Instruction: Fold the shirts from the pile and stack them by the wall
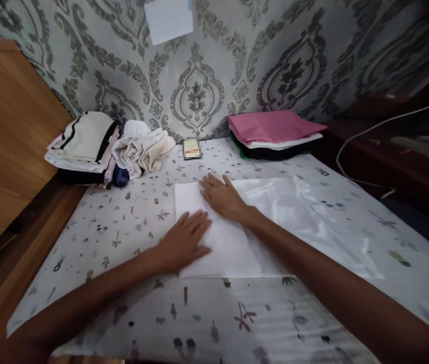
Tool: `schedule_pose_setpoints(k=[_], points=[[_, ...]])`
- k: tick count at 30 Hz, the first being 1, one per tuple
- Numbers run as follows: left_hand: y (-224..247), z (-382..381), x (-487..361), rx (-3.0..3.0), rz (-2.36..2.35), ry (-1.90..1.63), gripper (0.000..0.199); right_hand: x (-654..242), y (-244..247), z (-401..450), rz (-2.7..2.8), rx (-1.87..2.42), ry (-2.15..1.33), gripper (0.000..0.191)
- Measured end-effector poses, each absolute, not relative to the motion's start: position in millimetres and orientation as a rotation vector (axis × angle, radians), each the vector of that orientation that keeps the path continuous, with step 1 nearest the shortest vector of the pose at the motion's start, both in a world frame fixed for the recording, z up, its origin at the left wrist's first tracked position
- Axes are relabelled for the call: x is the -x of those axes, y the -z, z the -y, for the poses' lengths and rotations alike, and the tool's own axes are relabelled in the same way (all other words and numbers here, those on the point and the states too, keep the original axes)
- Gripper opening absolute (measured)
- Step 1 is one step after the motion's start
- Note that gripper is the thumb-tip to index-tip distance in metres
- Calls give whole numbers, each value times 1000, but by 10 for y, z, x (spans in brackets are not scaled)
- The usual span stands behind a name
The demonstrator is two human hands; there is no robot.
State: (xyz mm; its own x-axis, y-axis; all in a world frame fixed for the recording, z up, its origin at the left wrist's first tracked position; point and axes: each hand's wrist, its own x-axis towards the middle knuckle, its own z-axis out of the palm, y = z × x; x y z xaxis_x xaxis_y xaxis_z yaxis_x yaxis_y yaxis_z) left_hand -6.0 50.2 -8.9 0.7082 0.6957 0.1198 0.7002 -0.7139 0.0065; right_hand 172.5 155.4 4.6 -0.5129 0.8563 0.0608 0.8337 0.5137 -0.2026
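A folded white cloth (229,250) lies flat, partly on a clear, shiny plastic sheet or bag (305,217) that spreads to the right. My left hand (184,240) rests on the cloth's left edge, palm down, fingers spread. Farther up, my right hand (222,197) lies flat on the cloth's upper part, its fingers pointing left. Neither hand grips anything.
The bed or table has a patterned white sheet (199,313). Behind stand a striped folded pile (85,139), crumpled cream cloths (142,149), a small blurred box (191,149) and a pile topped with pink cloth (275,126). A white cable (370,124) hangs at right.
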Motion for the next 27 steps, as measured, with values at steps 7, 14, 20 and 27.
schedule_pose_setpoints(k=[7,14,20,27], points=[[-38,141,74,2957,897,132,60,-1498,0,-1626,2708,1385,-266,49],[-241,-632,450,3034,1720,1037,24,-1324,-117,-1293,2653,1306,-247,45],[-65,-1769,724,2688,2265,1021,21,-1188,14,-768,2703,1236,-280,57],[55,-2046,758,2972,2168,1056,10,-1182,172,-646,2679,1173,-164,57]])
